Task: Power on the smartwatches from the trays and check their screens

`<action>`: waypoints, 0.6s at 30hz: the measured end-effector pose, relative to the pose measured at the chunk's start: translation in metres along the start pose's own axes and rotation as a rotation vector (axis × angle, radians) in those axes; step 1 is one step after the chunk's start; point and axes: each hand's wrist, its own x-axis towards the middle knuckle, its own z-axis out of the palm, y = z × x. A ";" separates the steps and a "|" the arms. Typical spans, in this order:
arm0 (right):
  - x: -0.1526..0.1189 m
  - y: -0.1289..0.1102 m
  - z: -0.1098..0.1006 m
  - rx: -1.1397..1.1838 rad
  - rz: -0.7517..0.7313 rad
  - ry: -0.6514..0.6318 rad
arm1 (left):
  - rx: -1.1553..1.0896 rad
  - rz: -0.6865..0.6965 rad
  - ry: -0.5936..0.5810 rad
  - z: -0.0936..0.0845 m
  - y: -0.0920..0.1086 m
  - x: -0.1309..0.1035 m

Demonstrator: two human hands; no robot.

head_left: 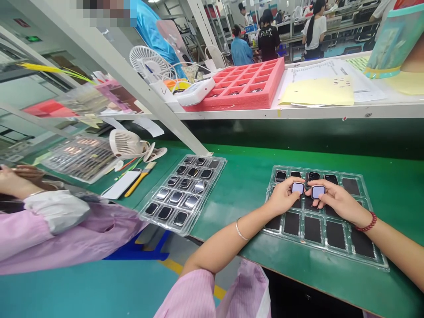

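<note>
My left hand (284, 197) is closed around a smartwatch case (297, 188) whose screen is lit pale. Close beside it, my right hand (334, 201) grips a second smartwatch case (318, 192), its screen also pale and facing up. Both hands are over a clear plastic tray (326, 252) on the green bench. In the tray's far row sit several dark watch cases, among them one watch (280, 176) at the left corner. The nearer compartments show flat black bottoms, and my hands hide part of the middle rows.
Left on the green bench (241, 185) lies another clear tray (185, 227) filled with watch cases. Beyond are a yellow-handled brush (141, 179) and white fan (126, 143). A shelf (308, 111) above carries a red foam tray (274, 88). A co-worker's pink sleeve (99, 221) is at left.
</note>
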 end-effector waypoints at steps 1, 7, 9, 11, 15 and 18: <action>0.000 0.000 0.000 -0.005 -0.004 -0.002 | 0.004 0.003 0.000 0.000 -0.001 0.000; 0.000 -0.001 0.000 -0.032 -0.015 -0.001 | 0.032 0.011 -0.013 -0.001 -0.004 -0.001; 0.000 -0.002 0.000 -0.037 -0.014 0.004 | 0.044 0.020 -0.007 -0.001 -0.003 -0.001; -0.001 -0.004 0.001 -0.037 -0.013 0.007 | 0.041 0.022 0.004 -0.001 -0.002 -0.002; -0.002 -0.005 0.002 -0.042 -0.013 0.002 | 0.069 0.004 0.002 -0.001 0.003 -0.003; -0.002 -0.003 0.002 -0.036 -0.020 -0.012 | 0.118 -0.009 0.005 -0.002 0.007 -0.005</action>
